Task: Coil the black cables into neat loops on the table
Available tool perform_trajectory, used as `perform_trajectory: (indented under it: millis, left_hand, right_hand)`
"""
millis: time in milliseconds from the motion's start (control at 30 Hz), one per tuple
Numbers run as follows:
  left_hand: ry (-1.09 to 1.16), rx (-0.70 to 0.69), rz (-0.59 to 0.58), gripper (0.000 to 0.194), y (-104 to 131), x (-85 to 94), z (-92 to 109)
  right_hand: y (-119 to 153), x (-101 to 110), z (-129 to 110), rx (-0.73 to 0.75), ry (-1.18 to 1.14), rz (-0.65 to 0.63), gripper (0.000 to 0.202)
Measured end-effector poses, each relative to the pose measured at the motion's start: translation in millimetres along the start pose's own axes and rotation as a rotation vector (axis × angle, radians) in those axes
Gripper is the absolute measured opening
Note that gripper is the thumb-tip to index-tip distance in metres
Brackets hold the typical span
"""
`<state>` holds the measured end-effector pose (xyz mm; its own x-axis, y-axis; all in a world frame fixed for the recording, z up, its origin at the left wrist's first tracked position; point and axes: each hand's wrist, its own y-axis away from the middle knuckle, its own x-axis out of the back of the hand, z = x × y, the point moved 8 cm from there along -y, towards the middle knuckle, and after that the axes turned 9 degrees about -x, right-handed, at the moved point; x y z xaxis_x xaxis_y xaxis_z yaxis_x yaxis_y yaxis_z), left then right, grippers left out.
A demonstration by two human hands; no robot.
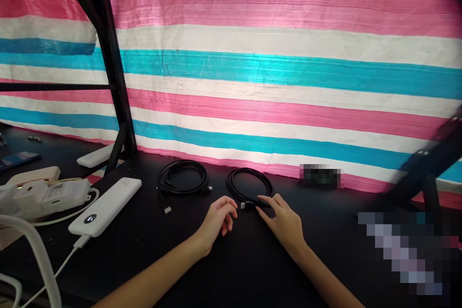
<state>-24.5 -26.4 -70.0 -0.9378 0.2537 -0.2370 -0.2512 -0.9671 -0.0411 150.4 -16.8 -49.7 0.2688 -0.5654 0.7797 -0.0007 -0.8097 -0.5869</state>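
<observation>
A coiled black cable (269,184) lies on the black table in front of me. My right hand (283,219) has its thumb and index finger on either side of the near part of that coil, pinching it. Just left of those fingertips is the cable's pale plug (243,205). My left hand (221,219) hovers beside the plug, fingers loosely curled and apart, with nothing visible in them. Farther left rests a second coiled black cable (163,178), one silver connector (167,210) sticking out toward me.
On the left are a white power bank (108,207) with a white cable plugged in, a white power strip (61,197) and a phone (19,160). A black metal frame post (115,72) stands before a striped plastic sheet (270,67). Blurred items lie at right.
</observation>
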Motion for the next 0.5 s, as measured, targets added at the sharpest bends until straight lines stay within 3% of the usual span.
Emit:
perform_trajectory:
  millis: [167, 500]
  left_hand:
    - [-0.021, 0.005, 0.008, 0.015, -1, 1.1, -1]
    - [-0.05, 0.002, 0.001, 0.014, -3, 4.9, -7]
  right_hand:
    - [4, -9, -5, -0.032, -0.175, -0.228, 0.013]
    - [8, 4, -24, 0.079, -0.307, -0.284, 0.016]
